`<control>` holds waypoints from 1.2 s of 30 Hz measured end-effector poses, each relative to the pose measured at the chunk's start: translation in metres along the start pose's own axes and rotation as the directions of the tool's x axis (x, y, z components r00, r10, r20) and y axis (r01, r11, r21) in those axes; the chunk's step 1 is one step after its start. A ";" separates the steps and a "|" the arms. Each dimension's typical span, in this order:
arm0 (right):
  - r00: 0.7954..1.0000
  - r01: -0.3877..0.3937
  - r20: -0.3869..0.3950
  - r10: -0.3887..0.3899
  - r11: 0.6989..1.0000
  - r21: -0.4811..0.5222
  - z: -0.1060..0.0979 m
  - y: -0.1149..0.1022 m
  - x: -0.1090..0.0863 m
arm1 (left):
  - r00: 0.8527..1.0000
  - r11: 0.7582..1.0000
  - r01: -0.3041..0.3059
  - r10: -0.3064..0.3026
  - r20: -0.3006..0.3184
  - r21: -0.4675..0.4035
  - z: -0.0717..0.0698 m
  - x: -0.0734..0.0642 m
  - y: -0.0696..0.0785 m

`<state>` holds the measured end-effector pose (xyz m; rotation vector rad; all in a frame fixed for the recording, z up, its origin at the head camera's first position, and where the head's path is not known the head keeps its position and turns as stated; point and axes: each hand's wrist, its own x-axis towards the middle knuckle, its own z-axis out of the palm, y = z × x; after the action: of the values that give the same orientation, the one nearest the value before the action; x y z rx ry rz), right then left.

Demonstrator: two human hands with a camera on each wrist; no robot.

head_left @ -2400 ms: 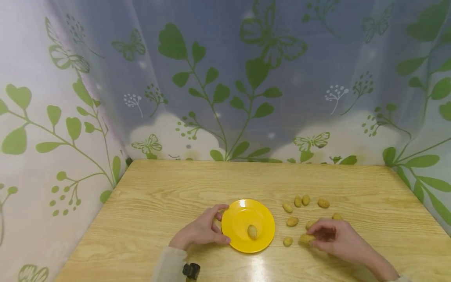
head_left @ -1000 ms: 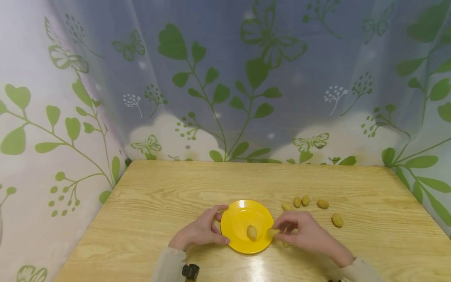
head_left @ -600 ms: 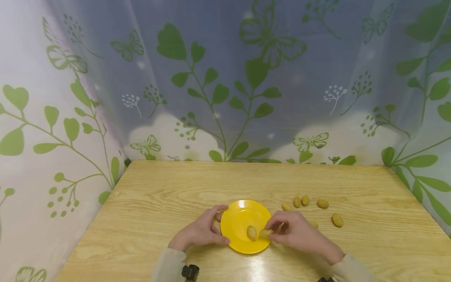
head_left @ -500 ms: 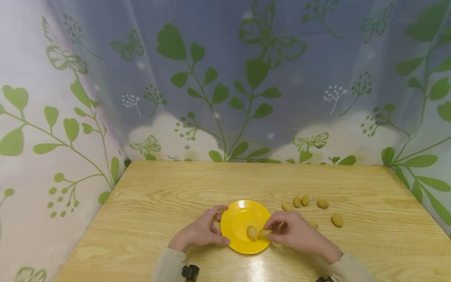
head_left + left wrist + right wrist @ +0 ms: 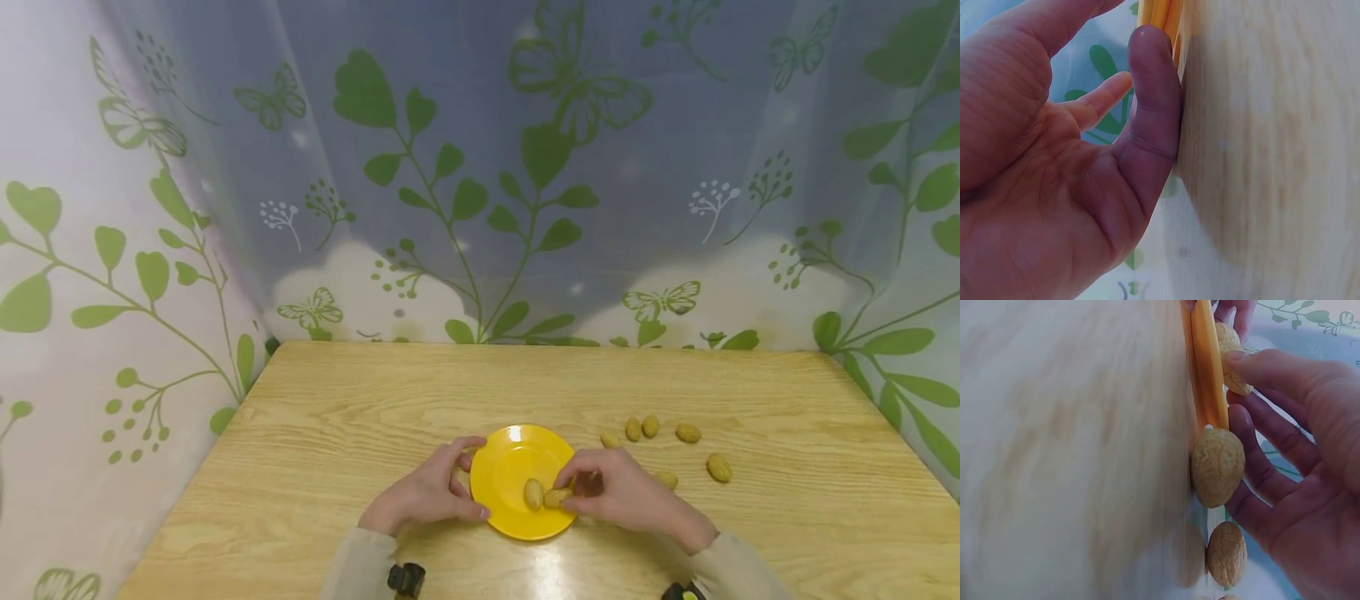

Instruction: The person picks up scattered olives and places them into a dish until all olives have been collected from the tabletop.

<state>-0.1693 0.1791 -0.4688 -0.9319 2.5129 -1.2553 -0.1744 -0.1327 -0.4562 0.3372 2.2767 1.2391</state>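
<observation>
My left hand (image 5: 431, 487) holds the left rim of a small yellow plate (image 5: 517, 527) steady on the table, thumb at the near side and fingers at the far side. In the left wrist view one fingertip touches the plate's edge (image 5: 1159, 11). My right hand (image 5: 622, 492) is over the plate's right side. It pinches a wrinkled, yellow-brown oval nut-like piece (image 5: 556, 498); in the right wrist view the thumb lies on this piece (image 5: 1242, 380). A second such piece (image 5: 533, 494) lies on the plate, just left of it.
Several more oval pieces lie right of the plate, among them one at the far right (image 5: 718, 467) and one partly behind my right hand (image 5: 666, 480). A wood-grain table (image 5: 315, 400) bears everything. Leaf-patterned curtains (image 5: 480, 250) stand behind it.
My right hand has picked an oval piece off the table and carried it left onto the plate, beside the other piece. My left hand keeps its place at the rim.
</observation>
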 end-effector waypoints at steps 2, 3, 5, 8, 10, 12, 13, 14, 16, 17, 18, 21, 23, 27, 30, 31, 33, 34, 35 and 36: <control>1.000 -0.011 0.011 0.011 1.000 0.004 0.000 -0.001 0.000 | 1.000 1.000 -0.002 0.002 0.000 0.002 0.000 0.000 0.000; 1.000 -0.019 0.016 0.019 1.000 0.007 0.000 -0.001 0.000 | 1.000 1.000 -0.003 0.003 0.000 0.003 0.000 0.000 0.000; 0.999 -0.033 0.024 0.033 0.999 0.009 -0.001 -0.001 0.000 | 1.000 1.000 -0.004 0.004 0.001 0.004 0.000 0.000 0.001; 0.999 -0.044 0.030 0.044 0.999 0.006 -0.001 -0.001 0.000 | 1.000 1.000 -0.009 0.009 0.002 0.001 0.001 0.000 0.000; 0.999 -0.045 0.030 0.045 0.999 0.005 -0.001 -0.001 0.000 | 1.000 1.000 -0.014 0.014 0.001 0.001 0.001 0.000 0.000; 0.999 -0.040 0.027 0.040 0.999 0.001 -0.002 -0.001 0.000 | 1.000 1.000 -0.020 0.020 -0.001 0.004 0.001 0.000 -0.001; 0.999 -0.037 0.025 0.037 0.999 -0.003 -0.002 -0.001 0.000 | 1.000 1.000 -0.021 0.021 -0.001 0.005 0.000 0.000 -0.002; 0.999 -0.034 0.021 0.034 0.999 -0.006 -0.002 -0.001 0.000 | 1.000 1.000 -0.022 0.022 -0.001 0.006 0.000 0.001 -0.002; 1.000 -0.026 0.013 0.026 1.000 -0.009 -0.003 -0.002 0.000 | 1.000 1.000 -0.017 0.017 -0.001 0.006 0.000 0.001 -0.003; 1.000 -0.021 0.009 0.021 1.000 -0.007 -0.003 -0.002 -0.001 | 1.000 1.000 -0.014 0.014 -0.002 0.007 -0.001 0.001 -0.003; 1.000 -0.015 0.004 0.015 1.000 -0.004 -0.004 -0.002 -0.001 | 1.000 1.000 -0.009 0.009 -0.001 0.007 -0.001 0.002 -0.003; 1.000 0.012 -0.016 -0.012 1.000 0.010 -0.006 -0.003 -0.002 | 1.000 1.000 0.003 -0.003 0.000 0.006 -0.001 0.002 -0.003; 0.999 0.026 -0.029 -0.025 0.999 0.023 -0.008 -0.003 -0.003 | 1.000 1.000 0.003 -0.003 0.001 0.005 -0.001 0.002 -0.003; 0.998 0.031 -0.052 -0.029 0.999 0.033 -0.014 -0.002 -0.009 | 1.000 1.000 -0.002 0.002 0.003 -0.001 0.000 0.002 -0.003; 0.994 0.067 -0.083 -0.064 0.997 0.034 -0.017 0.000 -0.013 | 1.000 1.000 -0.008 0.008 0.003 -0.001 0.000 0.002 -0.003; 0.993 0.077 -0.094 -0.074 0.997 0.032 -0.019 0.000 -0.014 | 1.000 1.000 -0.010 0.010 0.003 0.000 -0.001 0.002 -0.004; 0.989 0.093 -0.116 -0.089 0.995 0.022 -0.022 0.000 -0.017 | 1.000 1.000 -0.013 0.013 0.003 0.002 -0.001 0.002 -0.004; 0.988 0.096 -0.127 -0.093 0.995 0.015 -0.024 -0.001 -0.019 | 1.000 1.000 -0.013 0.013 0.002 0.003 -0.001 0.002 -0.004; 0.987 0.089 -0.134 -0.087 0.996 0.009 -0.026 -0.002 -0.021 | 1.000 1.000 -0.014 0.014 0.002 0.003 -0.001 0.002 -0.005; 0.986 0.083 -0.142 -0.082 0.997 -0.003 -0.029 -0.003 -0.022 | 1.000 1.000 -0.013 0.013 0.001 0.003 -0.001 0.002 -0.005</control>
<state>-0.1625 0.2101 -0.4509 -0.9883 2.6032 -1.3970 -0.1763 -0.1347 -0.4604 0.3546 2.2788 1.2416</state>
